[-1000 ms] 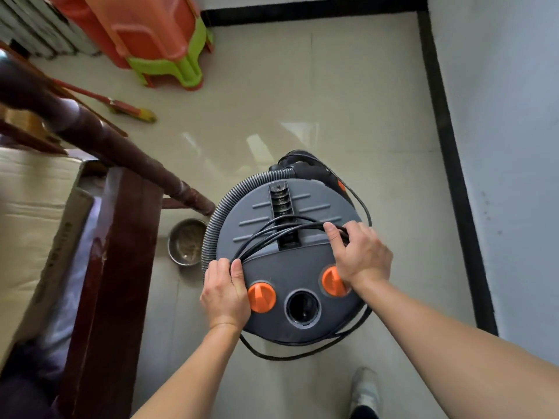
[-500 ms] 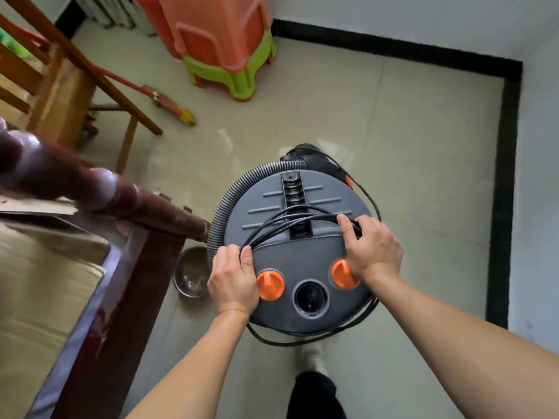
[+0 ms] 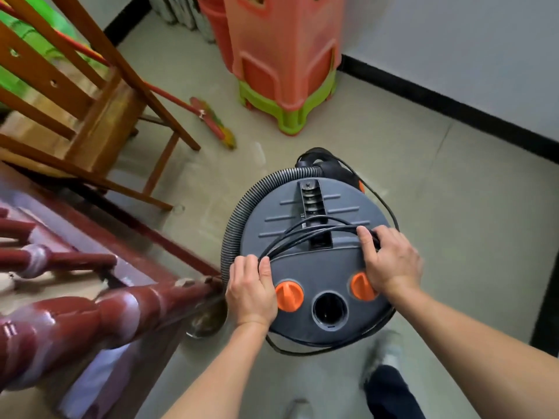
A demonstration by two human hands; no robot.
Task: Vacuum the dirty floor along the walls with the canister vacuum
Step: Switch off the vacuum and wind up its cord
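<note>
Canister vacuum (image 3: 314, 255) stands on the pale tiled floor (image 3: 453, 207), seen from above; grey round lid, two orange knobs, open round port between them. Left hand (image 3: 252, 293) lies on the lid's left rim, fingers together and curled over the edge, thumb lying against strands of the black power cord (image 3: 305, 234); orange knob (image 3: 289, 294) touches this hand on its thumb side. Right hand (image 3: 391, 261) rests on the lid's right rim, fingers bent down over the cord bundle, gripping it against the lid; second orange knob (image 3: 361, 287) partly under its heel. Cord strands run across the lid from one hand to the other, and a loop hangs below the lid, under both wrists. Ribbed grey hose (image 3: 239, 216) curves round the canister beyond the left hand's fingertips. Outboard of the left hand: dark red turned railing (image 3: 99, 316), blurred, with a metal bowl (image 3: 208, 325) on the floor just beside the wrist. Well ahead of both hands: wooden chair (image 3: 90, 95), broom (image 3: 211, 119), stacked orange and green plastic stools (image 3: 284, 65). Black baseboard (image 3: 453, 107) along the white wall beyond the right hand.
</note>
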